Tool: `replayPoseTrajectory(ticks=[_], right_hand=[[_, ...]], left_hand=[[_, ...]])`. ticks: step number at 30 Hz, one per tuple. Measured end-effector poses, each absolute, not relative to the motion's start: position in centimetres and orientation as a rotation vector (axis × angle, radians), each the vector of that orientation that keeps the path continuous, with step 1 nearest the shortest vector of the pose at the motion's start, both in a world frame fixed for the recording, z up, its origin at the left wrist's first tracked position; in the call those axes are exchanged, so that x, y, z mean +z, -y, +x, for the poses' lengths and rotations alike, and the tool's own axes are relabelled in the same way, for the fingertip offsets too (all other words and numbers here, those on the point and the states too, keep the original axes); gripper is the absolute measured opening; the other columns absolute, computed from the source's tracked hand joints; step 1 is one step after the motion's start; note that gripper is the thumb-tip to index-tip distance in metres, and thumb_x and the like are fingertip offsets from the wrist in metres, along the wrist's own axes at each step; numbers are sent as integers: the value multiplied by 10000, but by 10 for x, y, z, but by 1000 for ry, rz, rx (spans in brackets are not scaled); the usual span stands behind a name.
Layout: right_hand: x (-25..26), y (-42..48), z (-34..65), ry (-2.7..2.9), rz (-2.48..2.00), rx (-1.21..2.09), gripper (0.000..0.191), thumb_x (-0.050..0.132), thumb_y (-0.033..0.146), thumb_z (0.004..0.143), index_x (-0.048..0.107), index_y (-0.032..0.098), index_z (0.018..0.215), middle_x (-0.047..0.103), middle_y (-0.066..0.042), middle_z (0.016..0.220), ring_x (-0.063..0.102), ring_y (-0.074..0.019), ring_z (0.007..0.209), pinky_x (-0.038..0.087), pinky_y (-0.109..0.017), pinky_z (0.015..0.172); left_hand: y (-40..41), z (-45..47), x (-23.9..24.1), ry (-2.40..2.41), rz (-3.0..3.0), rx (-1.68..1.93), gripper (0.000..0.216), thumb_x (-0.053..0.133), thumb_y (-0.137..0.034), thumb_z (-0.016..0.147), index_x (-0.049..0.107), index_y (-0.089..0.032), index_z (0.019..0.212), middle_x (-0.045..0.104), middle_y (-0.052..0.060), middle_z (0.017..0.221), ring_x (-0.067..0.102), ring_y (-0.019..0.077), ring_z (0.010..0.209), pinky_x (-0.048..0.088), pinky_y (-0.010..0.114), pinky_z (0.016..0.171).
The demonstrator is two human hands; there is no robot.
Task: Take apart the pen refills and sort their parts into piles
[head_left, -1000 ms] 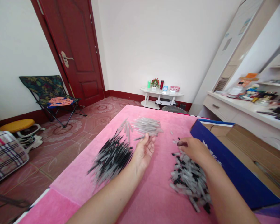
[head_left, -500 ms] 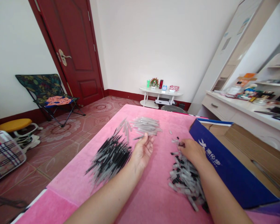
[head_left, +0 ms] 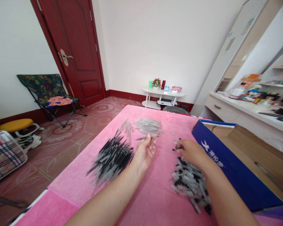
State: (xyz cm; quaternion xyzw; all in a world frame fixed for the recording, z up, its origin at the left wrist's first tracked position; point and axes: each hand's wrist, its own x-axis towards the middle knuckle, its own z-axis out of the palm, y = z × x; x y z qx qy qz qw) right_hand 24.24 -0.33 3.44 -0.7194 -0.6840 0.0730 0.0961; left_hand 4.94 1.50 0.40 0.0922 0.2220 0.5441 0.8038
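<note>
On the pink cloth, my left hand [head_left: 145, 152] is closed, palm up, with a slim grey pen [head_left: 139, 138] pinched between thumb and fingers, its tip pointing left. My right hand [head_left: 192, 152] has its fingertips pinched together on a small pen cap [head_left: 174, 150], mostly hidden by the fingers. Below that hand lies a heap of clear and black pen caps [head_left: 187, 177]. Left of my left forearm is a big pile of black-and-clear pen parts [head_left: 110, 158]. Beyond the left hand lie many pale pen barrels [head_left: 148, 125], with several more [head_left: 126, 126] beside them.
An open blue cardboard box [head_left: 228, 166] stands at the table's right edge, close to my right forearm. Past the pink table [head_left: 153, 204] are a white stand [head_left: 163, 92], a folding chair [head_left: 49, 94] and a cluttered white dresser [head_left: 254, 108].
My right hand has shifted slightly left and down at the top of the cap heap, and a black-ended piece now shows at its fingertips. The left hand has barely moved.
</note>
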Motion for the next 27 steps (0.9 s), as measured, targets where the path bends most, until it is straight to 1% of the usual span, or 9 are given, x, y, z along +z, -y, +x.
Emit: replayPoseTrajectory(ticks=[2,4,7,10,14,17,20,23,27], right_hand=[[40,5,238,2028,-1970,269,111,522,207,665,626,192,703,639,-22,671,562,-143,639,335,-218,544],[40,6,235,2030,-1802,426,133,513,237,687,628,181,720,641,-20,669,556,-136,619,355,-214,546],[35,5,235,2027,-1740,591,93,551,229,653,631,182,644,635,-9,624,554,-132,593,370,-211,543],[29,2,240,2007,-1676,626,105,555,228,653,640,181,695,644,-13,659,559,-133,601,389,-216,553],[30,-1,240,1878,-1686,510,152,586,207,614,640,167,750,649,-31,693,560,-138,604,409,-233,571],[39,3,232,1725,-1540,668,176,587,253,636,626,147,772,652,-50,756,577,-147,677,431,-245,631],[52,10,222,1634,-1445,842,230,589,317,650,613,135,788,641,-49,763,570,-140,663,435,-239,598],[62,17,209,1708,-1433,833,190,601,278,638,614,134,761,629,-32,717,556,-132,635,428,-237,590],[65,23,187,1859,-1361,691,102,567,194,661,613,160,746,623,-13,704,551,-125,637,424,-232,598]], left_hand=[[-15,49,4,-482,201,1168,93,637,-172,695,578,-128,751,654,23,722,588,63,537,446,125,444],[-15,49,5,-488,208,1171,93,638,-176,695,578,-128,748,654,24,723,586,61,538,444,124,446],[-15,49,5,-497,203,1172,102,644,-178,690,576,-130,749,652,22,721,582,58,532,441,122,446],[-15,49,5,-489,203,1170,103,642,-176,691,574,-125,750,651,25,722,583,59,531,441,123,446],[-16,49,5,-510,199,1170,98,639,-172,693,567,-127,742,651,24,717,588,64,536,445,129,447],[-16,49,3,-518,218,1170,106,640,-183,693,568,-126,744,650,24,714,587,64,541,451,135,465],[-15,51,2,-508,240,1180,125,646,-198,689,572,-129,762,650,26,735,592,71,571,458,145,491],[-14,53,2,-499,208,1193,123,639,-208,696,568,-133,762,644,27,744,596,78,609,457,152,514],[-12,55,5,-512,173,1225,127,621,-240,714,558,-135,748,626,23,730,577,75,593,440,157,514]])
